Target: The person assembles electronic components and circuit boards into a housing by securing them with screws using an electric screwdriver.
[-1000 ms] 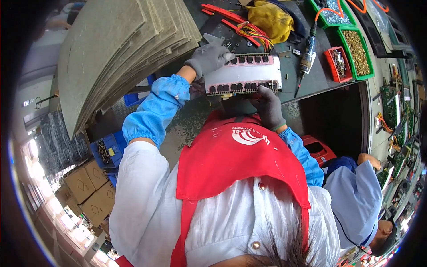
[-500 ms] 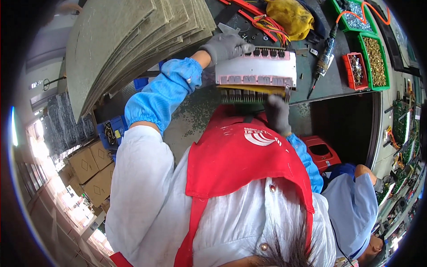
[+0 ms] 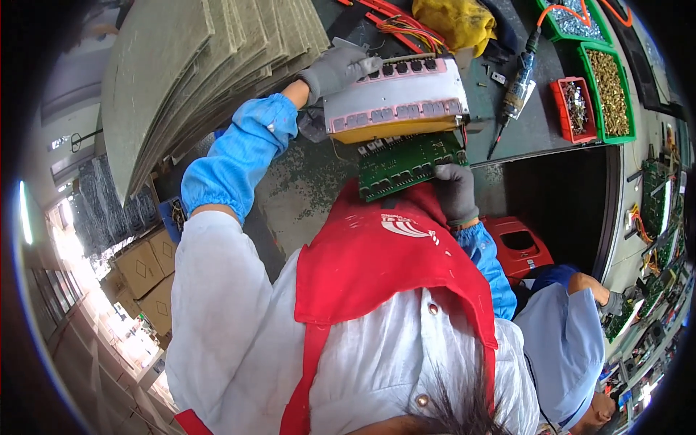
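My left hand (image 3: 336, 73), in a grey glove, is closed on the far left corner of a silver metal plate (image 3: 391, 98). Black square parts line this plate's far edge, and grey flat pads run along its near edge. Below that edge shows a yellow-brown side face (image 3: 399, 129). A green circuit board (image 3: 406, 163) lies tilted just nearer to me, its far edge close under the plate. At its near right corner, my gloved right hand (image 3: 455, 194) pinches the board, thumb on top; the fingers beneath are partly hidden.
A tall stack of grey sheets (image 3: 167, 80) stands at left. On the bench lie a power screwdriver (image 3: 518, 90), red and yellow wires (image 3: 406, 30) and a yellow cloth (image 3: 457, 22). Green (image 3: 631, 129) and red (image 3: 562, 109) bins hold small hardware. Another person (image 3: 562, 341) works at right.
The green board has come out from under the metal plate toward me, its face now showing, with my right hand moving nearer. My left hand and the plate have shifted left and tilted.
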`<state>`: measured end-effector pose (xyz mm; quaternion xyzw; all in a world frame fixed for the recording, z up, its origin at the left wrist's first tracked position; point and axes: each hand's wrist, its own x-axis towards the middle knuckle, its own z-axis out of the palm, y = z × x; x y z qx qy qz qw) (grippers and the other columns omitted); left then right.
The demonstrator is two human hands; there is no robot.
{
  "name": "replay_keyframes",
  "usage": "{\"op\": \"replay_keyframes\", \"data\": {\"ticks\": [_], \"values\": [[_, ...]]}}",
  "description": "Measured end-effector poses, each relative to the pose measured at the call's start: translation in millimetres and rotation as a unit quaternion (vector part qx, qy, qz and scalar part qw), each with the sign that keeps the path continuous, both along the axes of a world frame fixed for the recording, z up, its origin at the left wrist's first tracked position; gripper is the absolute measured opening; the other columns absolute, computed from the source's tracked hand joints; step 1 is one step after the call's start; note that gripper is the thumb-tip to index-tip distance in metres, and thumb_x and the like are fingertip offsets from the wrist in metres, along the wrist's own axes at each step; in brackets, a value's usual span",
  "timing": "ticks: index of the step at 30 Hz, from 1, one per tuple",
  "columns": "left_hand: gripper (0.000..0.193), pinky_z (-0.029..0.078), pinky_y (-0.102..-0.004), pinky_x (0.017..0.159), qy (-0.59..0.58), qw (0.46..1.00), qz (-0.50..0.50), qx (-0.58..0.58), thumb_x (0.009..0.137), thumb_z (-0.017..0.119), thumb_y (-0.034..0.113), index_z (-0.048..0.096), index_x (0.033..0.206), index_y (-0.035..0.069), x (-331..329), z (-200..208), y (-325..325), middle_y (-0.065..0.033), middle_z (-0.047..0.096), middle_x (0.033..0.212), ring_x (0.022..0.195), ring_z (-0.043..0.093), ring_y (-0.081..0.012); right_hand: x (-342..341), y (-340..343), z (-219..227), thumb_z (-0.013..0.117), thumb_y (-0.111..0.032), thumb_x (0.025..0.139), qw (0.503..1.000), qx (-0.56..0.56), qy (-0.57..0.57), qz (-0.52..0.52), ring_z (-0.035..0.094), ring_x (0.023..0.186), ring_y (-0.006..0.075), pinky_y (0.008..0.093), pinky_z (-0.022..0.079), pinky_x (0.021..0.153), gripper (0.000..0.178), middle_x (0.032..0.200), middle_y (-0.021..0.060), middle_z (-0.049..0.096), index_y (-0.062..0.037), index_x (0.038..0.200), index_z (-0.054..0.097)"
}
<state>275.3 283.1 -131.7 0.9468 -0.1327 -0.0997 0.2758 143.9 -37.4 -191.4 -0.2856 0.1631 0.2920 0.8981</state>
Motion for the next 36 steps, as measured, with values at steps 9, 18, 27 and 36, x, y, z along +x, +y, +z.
{"op": "replay_keyframes", "data": {"ticks": [9,18,27,36], "values": [[0.065,0.042,-0.0319,0.057,0.135,0.980,0.138,-0.037,0.091,0.049,0.062,0.067,0.089,-0.001,-16,14,-11,-0.0041,0.054,0.062,0.061,0.050,-0.0120,38,-21,20,0.057,0.000,0.071,0.985,-0.153,-0.077,0.031,0.057,0.074,0.0140,0.0259,0.050,0.069,0.044,0.086,0.0025,0.059,-0.0013,0.115,0.050],[0.063,0.040,-0.0384,0.054,0.038,0.988,0.146,-0.021,0.091,0.051,0.058,0.060,0.076,-0.003,-42,29,-33,-0.0143,0.048,0.057,0.054,0.047,-0.0210,20,-6,69,0.065,0.001,0.071,0.984,-0.170,0.024,0.048,0.062,0.087,0.0189,0.0325,0.052,0.078,0.051,0.098,0.0081,0.063,-0.0002,0.119,0.048],[0.060,0.042,-0.0396,0.056,0.053,0.977,0.204,-0.012,0.093,0.050,0.055,0.062,0.076,-0.001,-56,24,-13,-0.0161,0.052,0.060,0.056,0.050,-0.0245,20,-7,64,0.066,-0.005,0.076,0.961,-0.247,-0.066,0.107,0.062,0.088,0.0178,0.0307,0.051,0.080,0.041,0.099,0.0069,0.064,-0.0010,0.115,0.053],[0.060,0.048,-0.0383,0.071,0.085,0.976,0.197,-0.029,0.090,0.051,0.058,0.067,0.095,0.001,-64,32,-23,-0.0180,0.064,0.081,0.077,0.062,-0.0268,-5,30,35,0.066,-0.006,0.074,0.959,-0.035,0.154,0.236,0.059,0.075,0.0202,0.0361,0.050,0.074,0.019,0.084,0.0050,0.063,-0.0057,0.093,0.062]]}}
